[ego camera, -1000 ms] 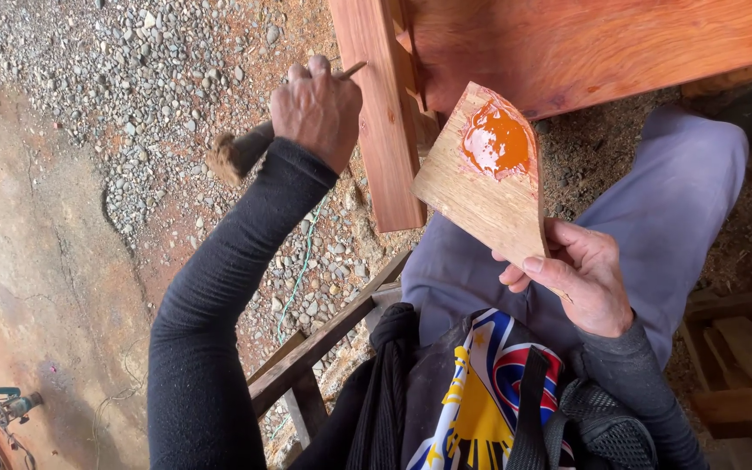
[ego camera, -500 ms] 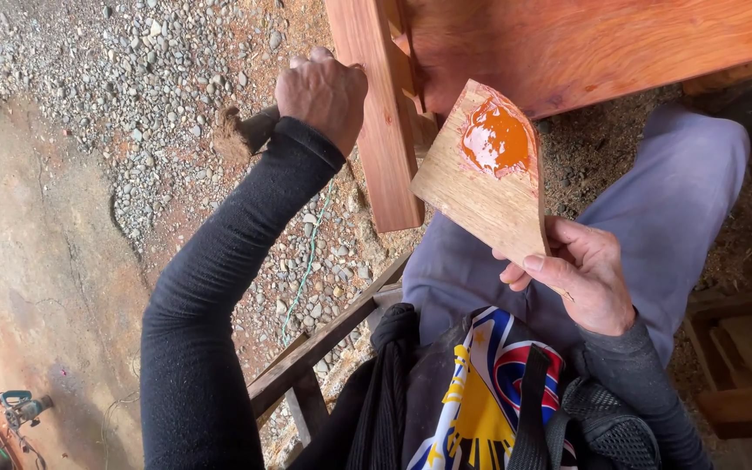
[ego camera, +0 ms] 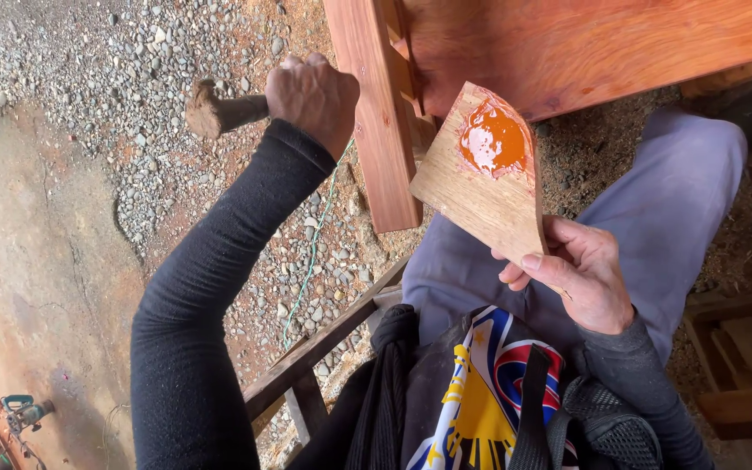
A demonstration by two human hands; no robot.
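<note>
While one left hand (ego camera: 313, 97) closes on what seems a brush handle (ego camera: 219, 114) beside the red post (ego camera: 376, 113), one right hand (ego camera: 580, 274) grips a plywood scrap (ego camera: 480, 196) bearing orange paint (ego camera: 492, 139); open gravel (ego camera: 132, 70) lies leftward.

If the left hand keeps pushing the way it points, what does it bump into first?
Probably the upright reddish wooden post. The left hand, gripping a dark wooden tool handle, faces right toward that post, and nothing shows between them. Depth is hard to judge, so it may already be touching.
</note>
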